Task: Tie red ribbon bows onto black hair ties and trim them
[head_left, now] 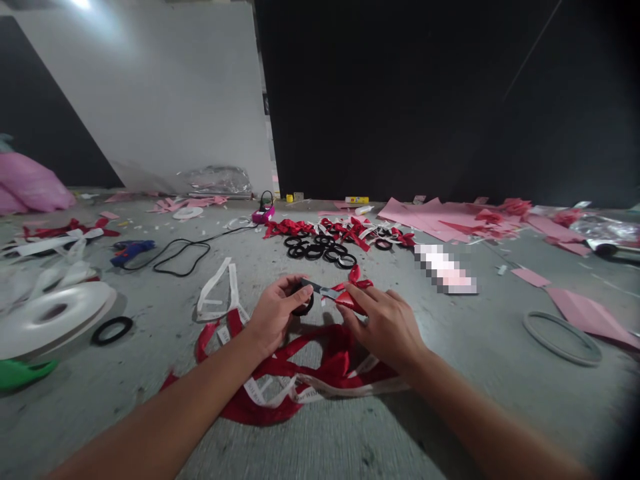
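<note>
Grey floor, littered with scraps. Beneath and just nearer than both hands, a loose heap of red ribbon mixed with white printed tape.

Far out to the left of the grip, a large white tape roll lies flat, a black ring beside it. Well beyond the hands: a row of red bows with a cluster of black hair ties in front. Further left of those, a blue glue gun with a black cord.

Left hand closed on the dark handles of scissors; the blades look partly open, though the view is blurred. Right hand pinches a small red ribbon piece at the blade tips, fingers closed on it.
</note>
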`<state>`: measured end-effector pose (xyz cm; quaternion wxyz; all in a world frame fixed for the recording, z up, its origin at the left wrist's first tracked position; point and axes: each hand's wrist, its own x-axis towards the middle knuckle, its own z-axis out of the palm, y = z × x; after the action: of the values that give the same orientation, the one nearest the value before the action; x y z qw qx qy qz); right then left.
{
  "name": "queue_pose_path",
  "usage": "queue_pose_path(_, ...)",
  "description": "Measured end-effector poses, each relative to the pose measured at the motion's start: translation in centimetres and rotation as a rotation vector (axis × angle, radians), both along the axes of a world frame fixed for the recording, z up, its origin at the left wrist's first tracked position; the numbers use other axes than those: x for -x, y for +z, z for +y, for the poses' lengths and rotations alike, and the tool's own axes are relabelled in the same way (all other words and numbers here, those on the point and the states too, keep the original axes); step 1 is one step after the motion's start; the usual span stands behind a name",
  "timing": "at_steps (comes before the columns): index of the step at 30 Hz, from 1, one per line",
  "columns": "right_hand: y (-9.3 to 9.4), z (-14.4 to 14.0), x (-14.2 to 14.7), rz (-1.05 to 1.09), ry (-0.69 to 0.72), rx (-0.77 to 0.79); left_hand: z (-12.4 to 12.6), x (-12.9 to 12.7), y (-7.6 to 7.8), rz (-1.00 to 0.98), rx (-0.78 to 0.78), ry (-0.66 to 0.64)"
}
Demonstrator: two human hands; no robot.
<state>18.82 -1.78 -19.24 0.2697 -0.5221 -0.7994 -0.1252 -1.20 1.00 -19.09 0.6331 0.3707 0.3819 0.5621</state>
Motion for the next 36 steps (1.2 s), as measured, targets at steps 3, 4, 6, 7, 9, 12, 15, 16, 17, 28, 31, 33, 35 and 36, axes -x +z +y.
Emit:
queue_pose_path(3,0.0,0.0,-0.1,-0.006,0.009,-0.012,0.1,0.3,0.0,0.026,0.013,-0.076)
queue_pose_path(4,0.1,0.0,-0.1,-0.006,0.008,-0.012,0.1,0.4,0.1,0.034,0.016,-0.091)
queue_pose_path(6,0.1,0.0,-0.1,-0.006,0.011,-0.007,0.2,0.5,0.1,0.032,0.006,-0.101)
queue_pose_path(7,0.1,0.0,-0.2,-0.005,0.015,-0.001,0.2,0.5,0.1,0.027,-0.005,-0.103)
queue_pose_path(9,0.0,0.1,-0.2,-0.001,0.031,0.017,0.2,0.5,0.0,0.021,-0.026,-0.113)
queue_pose_path(12,-0.1,0.2,-0.3,0.011,0.066,0.06,0.3,0.6,-0.3,0.024,-0.042,-0.133)
queue_pose_path(15,-0.1,0.3,-0.4,0.035,0.093,0.082,0.3,0.6,-0.4,0.011,-0.041,-0.138)
queue_pose_path(16,-0.1,0.2,-0.4,0.048,0.093,0.081,0.3,0.6,-0.4,0.006,-0.041,-0.133)
queue_pose_path(17,0.0,0.2,-0.4,0.062,0.092,0.079,0.3,0.6,-0.4,-0.003,-0.043,-0.122)
queue_pose_path(28,1.0,0.0,-0.3,0.434,-0.038,0.138,-0.2,0.1,-0.4,0.004,0.008,-0.135)
queue_pose_path(31,1.2,-0.4,0.2,0.546,0.052,0.224,-0.7,0.0,-0.3,0.155,-0.049,-0.169)
queue_pose_path(33,1.3,-0.6,0.4,0.581,0.134,0.286,-1.1,-0.1,-0.1,0.269,-0.106,-0.208)
queue_pose_path(35,1.3,-0.8,0.5,0.56,0.223,0.301,-1.4,-0.1,0.2,0.331,-0.14,-0.267)
queue_pose_path(36,1.3,-0.8,0.5,0.534,0.262,0.289,-1.6,-0.2,0.3,0.345,-0.149,-0.293)
